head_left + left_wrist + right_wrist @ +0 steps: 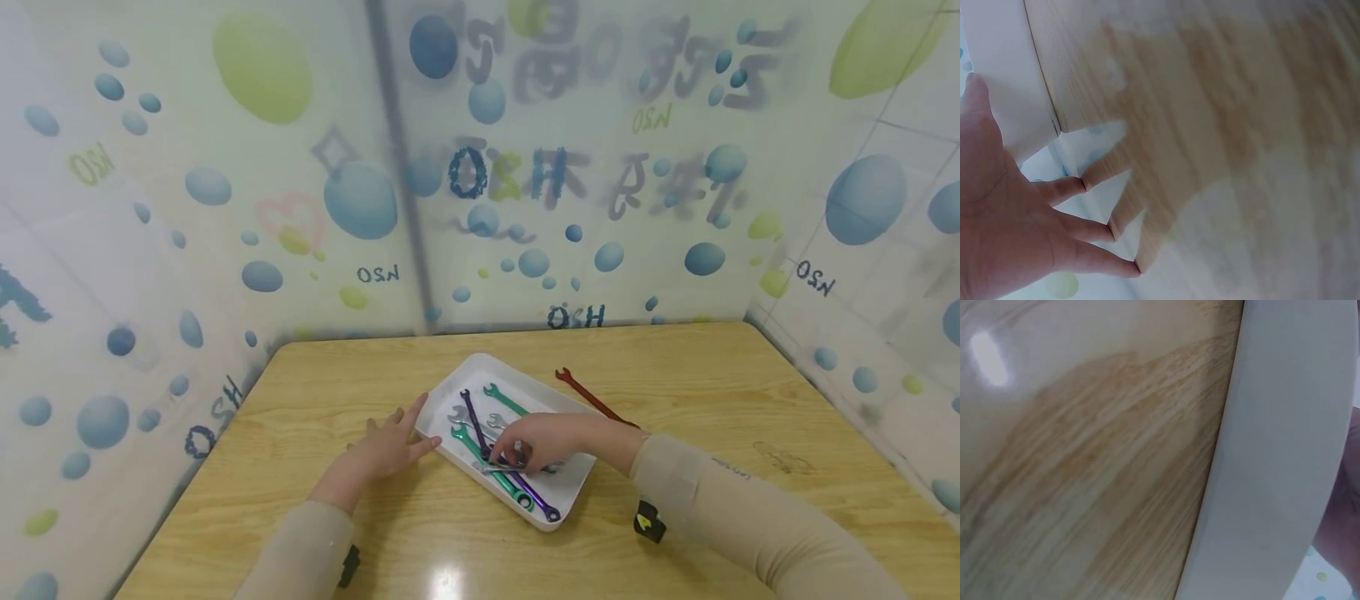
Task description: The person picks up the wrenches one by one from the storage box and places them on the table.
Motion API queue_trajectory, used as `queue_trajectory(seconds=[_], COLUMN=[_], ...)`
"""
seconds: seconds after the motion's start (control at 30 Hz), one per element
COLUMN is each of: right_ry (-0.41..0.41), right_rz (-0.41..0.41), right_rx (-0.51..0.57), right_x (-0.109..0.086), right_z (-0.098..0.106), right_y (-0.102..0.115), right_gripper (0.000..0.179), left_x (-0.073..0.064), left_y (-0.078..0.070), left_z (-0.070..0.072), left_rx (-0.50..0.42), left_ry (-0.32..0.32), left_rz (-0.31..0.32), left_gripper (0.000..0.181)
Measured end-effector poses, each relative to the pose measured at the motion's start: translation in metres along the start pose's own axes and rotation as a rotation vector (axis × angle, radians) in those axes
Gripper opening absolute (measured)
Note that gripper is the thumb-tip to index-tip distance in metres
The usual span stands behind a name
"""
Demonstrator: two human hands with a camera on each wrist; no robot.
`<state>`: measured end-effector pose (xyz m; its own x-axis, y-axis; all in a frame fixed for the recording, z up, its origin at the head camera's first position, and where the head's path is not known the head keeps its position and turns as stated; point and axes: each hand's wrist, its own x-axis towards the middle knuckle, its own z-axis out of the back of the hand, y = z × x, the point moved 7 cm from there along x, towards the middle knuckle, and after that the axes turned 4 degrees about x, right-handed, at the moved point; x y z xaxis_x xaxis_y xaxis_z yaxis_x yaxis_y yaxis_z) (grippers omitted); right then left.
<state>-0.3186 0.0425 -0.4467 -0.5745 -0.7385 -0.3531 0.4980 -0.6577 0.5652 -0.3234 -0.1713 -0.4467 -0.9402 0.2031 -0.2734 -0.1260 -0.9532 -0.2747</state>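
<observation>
A white tray (558, 400) on the table holds several wrenches. Over its middle, my right hand (543, 440) reaches down with fingers bent, pinching a silver wrench (495, 468) that lies across the others. Beneath and around it are a green wrench (471, 443), a purple wrench (538, 498), a dark purple wrench (472, 412) and another green wrench (504, 399). My left hand (390, 446) touches the tray's left corner, its fingers spread. In the right wrist view the tray wall (1272, 456) hides most of the right hand.
A red wrench (588, 397) lies on the wooden table (337, 375) behind the tray, partly under my right forearm. Walls with printed bubbles (360, 200) enclose the table at the back and on both sides.
</observation>
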Motion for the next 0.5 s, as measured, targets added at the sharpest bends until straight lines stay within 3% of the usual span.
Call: queue_trajectory(seconds=[0.5], right_ry=[-0.016], right_rz=[0.007], right_rx=[0.017], right_x=[-0.0052], right_z=[-0.0005], right_y=[0.0082], right_gripper=[0.033], left_x=[0.0020], left_y=[0.0003], left_z=[-0.0007], left_rx=[0.004], left_ry=[-0.003], left_rz=[-0.034], left_gripper=[0.088])
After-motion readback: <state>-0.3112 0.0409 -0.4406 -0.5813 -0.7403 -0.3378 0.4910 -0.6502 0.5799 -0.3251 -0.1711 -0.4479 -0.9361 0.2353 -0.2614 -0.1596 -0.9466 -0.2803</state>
